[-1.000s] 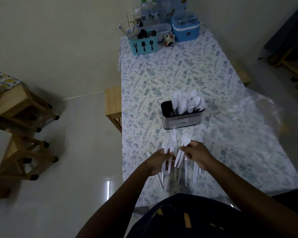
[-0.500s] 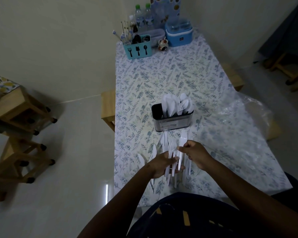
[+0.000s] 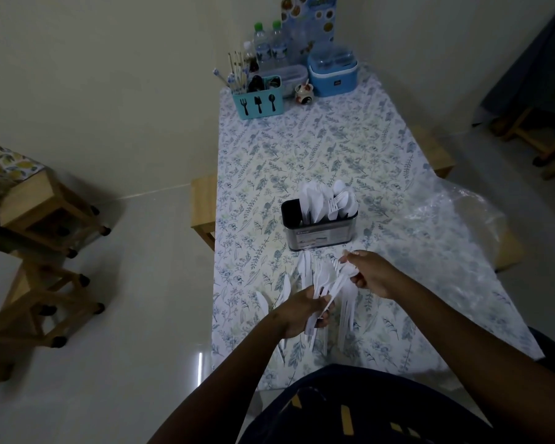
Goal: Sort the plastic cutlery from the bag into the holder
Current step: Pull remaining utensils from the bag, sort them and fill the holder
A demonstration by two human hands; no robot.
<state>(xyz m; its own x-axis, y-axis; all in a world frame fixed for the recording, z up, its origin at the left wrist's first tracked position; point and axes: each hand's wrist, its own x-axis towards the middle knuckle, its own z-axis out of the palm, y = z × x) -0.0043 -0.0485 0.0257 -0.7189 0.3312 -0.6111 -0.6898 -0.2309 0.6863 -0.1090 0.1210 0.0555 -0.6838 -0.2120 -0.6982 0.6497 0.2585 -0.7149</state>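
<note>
A metal cutlery holder [image 3: 321, 236] stands mid-table with white plastic cutlery in its middle and right compartments; its left compartment looks dark. My left hand [image 3: 302, 312] grips a bunch of white plastic cutlery [image 3: 321, 285] just in front of the holder. My right hand [image 3: 370, 274] pinches the head end of a white piece, seemingly a fork, that slants down to the left hand. More loose white cutlery [image 3: 346, 310] lies on the cloth under both hands. A clear plastic bag [image 3: 455, 216] lies crumpled at the right table edge.
A floral tablecloth [image 3: 302, 149] covers the long table. At its far end stand a teal utensil caddy [image 3: 258, 102], bottles, a blue lidded container [image 3: 332, 73] and a small jar. Wooden stools [image 3: 45, 213] stand on the floor at left, benches beside the table.
The camera view has shifted. My right hand has lifted up and to the right, drawing one white piece away from the bunch in my left hand.
</note>
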